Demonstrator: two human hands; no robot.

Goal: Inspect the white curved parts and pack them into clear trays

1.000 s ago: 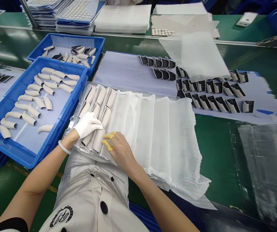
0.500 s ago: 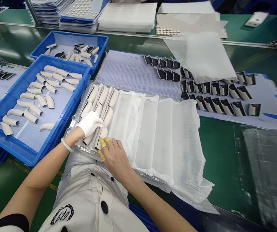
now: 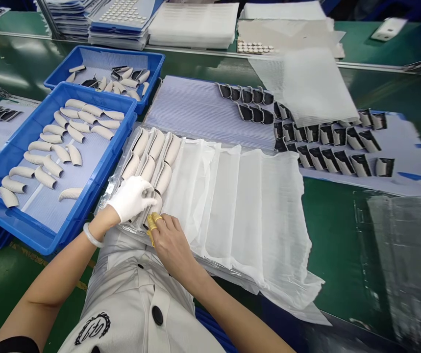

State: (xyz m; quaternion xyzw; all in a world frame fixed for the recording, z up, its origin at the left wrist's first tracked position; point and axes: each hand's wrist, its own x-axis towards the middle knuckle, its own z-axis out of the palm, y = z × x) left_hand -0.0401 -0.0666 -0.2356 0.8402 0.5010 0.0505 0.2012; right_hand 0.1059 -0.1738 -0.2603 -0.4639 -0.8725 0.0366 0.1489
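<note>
My left hand (image 3: 132, 198), in a white glove, has its thumb and fingers closed on the near end of a curved beige ribbed piece (image 3: 158, 200) with a dark edge. My right hand (image 3: 171, 242), with yellow finger cots, pinches that same piece at its lower end; the fingers hide part of it. The piece lies in the third column of a clear plastic tray (image 3: 116, 179). Similar beige pieces (image 3: 164, 176) lie in columns there, parted by folds of white tissue. White tissue paper (image 3: 247, 206) covers the tray's right side.
Left stands a blue bin (image 3: 54, 240) of loose beige pieces, with another blue bin (image 3: 151, 61) behind it. Dark-lined pieces (image 3: 331, 159) stand in rows on a pale sheet (image 3: 412, 152) at right. Clear plastic trays (image 3: 408, 245) lie at the right edge.
My left hand has shifted slightly left and down, its fingers now at the near piece's upper end. My right fingers have drawn closer together at the lower end.
</note>
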